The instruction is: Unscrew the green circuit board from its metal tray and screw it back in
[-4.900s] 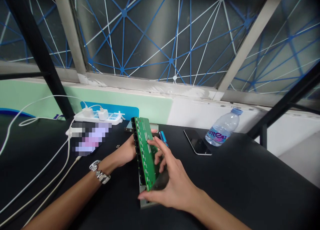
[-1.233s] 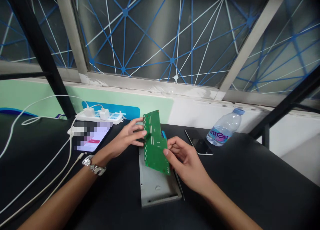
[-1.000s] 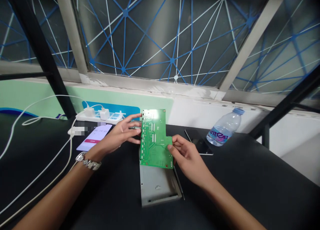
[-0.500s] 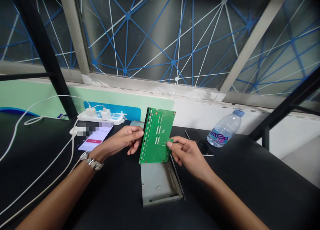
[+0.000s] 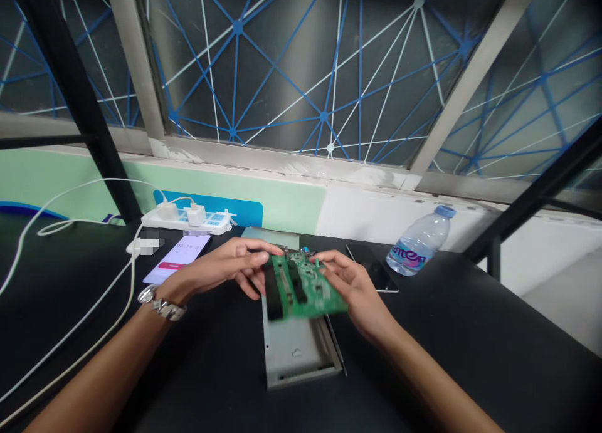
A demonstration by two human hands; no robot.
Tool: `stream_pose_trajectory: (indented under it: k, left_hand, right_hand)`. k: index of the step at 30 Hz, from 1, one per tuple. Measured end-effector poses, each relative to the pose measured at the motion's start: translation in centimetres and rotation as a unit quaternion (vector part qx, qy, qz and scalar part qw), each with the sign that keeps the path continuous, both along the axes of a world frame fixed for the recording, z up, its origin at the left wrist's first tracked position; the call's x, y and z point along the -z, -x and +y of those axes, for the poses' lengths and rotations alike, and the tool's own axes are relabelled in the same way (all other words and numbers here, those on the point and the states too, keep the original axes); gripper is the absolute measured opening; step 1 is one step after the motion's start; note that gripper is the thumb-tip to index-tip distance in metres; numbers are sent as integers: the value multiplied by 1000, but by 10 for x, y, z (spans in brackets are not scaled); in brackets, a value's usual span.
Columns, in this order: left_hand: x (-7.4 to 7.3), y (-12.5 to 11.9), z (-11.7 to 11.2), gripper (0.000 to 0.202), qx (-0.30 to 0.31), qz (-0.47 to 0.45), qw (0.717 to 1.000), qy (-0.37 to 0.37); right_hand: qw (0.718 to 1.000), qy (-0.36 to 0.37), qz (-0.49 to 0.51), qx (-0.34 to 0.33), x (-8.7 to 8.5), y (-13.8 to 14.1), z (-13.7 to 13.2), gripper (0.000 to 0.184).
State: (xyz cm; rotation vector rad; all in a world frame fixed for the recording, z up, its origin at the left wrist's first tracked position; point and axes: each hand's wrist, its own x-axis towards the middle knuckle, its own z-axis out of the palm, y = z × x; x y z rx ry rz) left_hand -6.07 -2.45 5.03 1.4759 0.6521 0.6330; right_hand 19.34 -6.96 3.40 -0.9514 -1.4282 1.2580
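Head view: the circuit board (image 5: pixel 308 289) is held in the air between both hands, just above the far half of a grey tray (image 5: pixel 296 351) that lies on the dark surface (image 5: pixel 470 345). The left hand (image 5: pixel 226 269) has its fingers closed on the board's far left corner. The right hand (image 5: pixel 352 282) has its fingers clamped along the right edge. The board lies almost flat with its parts facing up.

The grip is by the fingertips on the edges only. A slip on either side could tip the board, so that it drops corner-first onto the tray rim. A finger pressing on the small raised parts could bend them.

The board's long axis runs away from the person, roughly in line with the tray's length and turned slightly off it. The row of black sockets lies along the left edge and faces left. The near end sits a little lower than the far end.

Further off are a lit phone (image 5: pixel 177 257), a power strip (image 5: pixel 188 219) with white cables (image 5: pixel 70 333), a dark phone (image 5: pixel 379 275) and a water bottle (image 5: pixel 418 242).
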Motion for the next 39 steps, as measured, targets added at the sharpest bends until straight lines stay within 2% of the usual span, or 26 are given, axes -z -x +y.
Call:
stream_pose_trajectory:
  k: [5,10,17,24,31,39]
  left_hand:
    - [7,-4,2,56,6,22,1000,1]
    - [12,-10,2,59,-17,18,1000,-1]
    - [11,-17,0,67,-57,-4,997,-51]
    - [15,-28,-5,62,-52,-51,993,-92]
    - [23,-34,-6,58,-59,-89,988,-114]
    - [22,-37,-7,62,-74,-85,985,-134]
  right_hand:
    - [1000,-22,-18,7,-2,0,-3,18]
    - [997,-64,-51,8,-2,2,-7,22]
    - [986,-139,-95,-11,4,12,-22,50]
    - [961,-234,-149,6,12,20,-31,78]
    - [964,-221,-146,1,11,21,-30,89]
    - [965,-207,-163,0,10,22,-30,81]
